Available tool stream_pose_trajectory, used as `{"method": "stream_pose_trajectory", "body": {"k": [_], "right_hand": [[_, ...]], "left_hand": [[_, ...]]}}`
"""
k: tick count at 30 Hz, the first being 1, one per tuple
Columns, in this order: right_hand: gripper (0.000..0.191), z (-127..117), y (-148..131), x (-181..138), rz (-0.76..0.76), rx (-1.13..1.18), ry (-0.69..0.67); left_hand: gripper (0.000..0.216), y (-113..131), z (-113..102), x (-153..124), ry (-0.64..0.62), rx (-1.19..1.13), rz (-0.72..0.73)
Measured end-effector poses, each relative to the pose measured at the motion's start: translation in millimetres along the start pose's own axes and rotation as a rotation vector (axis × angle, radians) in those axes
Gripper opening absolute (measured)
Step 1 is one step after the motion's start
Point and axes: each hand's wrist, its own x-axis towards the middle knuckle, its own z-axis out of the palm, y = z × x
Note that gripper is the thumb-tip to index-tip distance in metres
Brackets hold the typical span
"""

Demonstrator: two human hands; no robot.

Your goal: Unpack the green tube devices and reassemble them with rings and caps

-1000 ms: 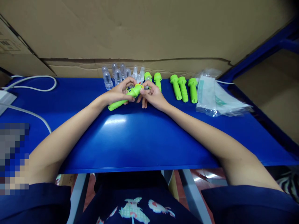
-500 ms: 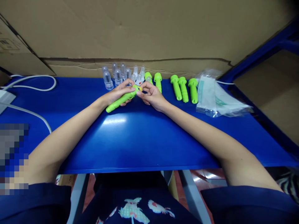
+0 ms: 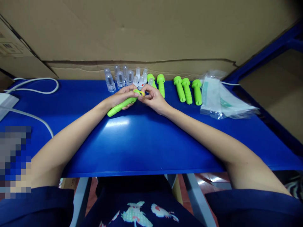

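My left hand is wrapped round a lime-green plastic handle that lies slanted on the blue table, its thin end pointing toward me. My right hand pinches at the handle's wide far end, where a small yellow piece shows between my fingertips. Both hands meet at that end.
Behind my hands stand several clear plastic caps and small white nozzles. More green handles lie to the right, two others just behind my right hand. A clear bag pile sits far right; white cables lie left. Cardboard walls the back.
The green handle has tipped lower and flatter onto the table. My right fingers have closed in on its wide end from a looser hold.
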Motion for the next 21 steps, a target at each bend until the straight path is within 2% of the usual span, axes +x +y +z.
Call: {"method": "stream_pose_trajectory", "body": {"k": [8, 14, 21], "right_hand": [[0.063, -0.6, -3.9, -2.0, -0.067, -0.033, 0.017], [0.063, -3.8, -8.1, -1.9, -0.062, -0.082, 0.024], [0.05, -12.9, -8.3, 1.6, -0.04, -0.141, -0.1]], "left_hand": [[0.037, 4.9, 7.4, 1.4, 0.053, 0.006, -0.022], [0.026, 9.3, 12.3, -0.5, 0.071, -0.002, -0.061], [0.033, 8.7, 14.9, 0.5, 0.127, 0.017, -0.076]]}}
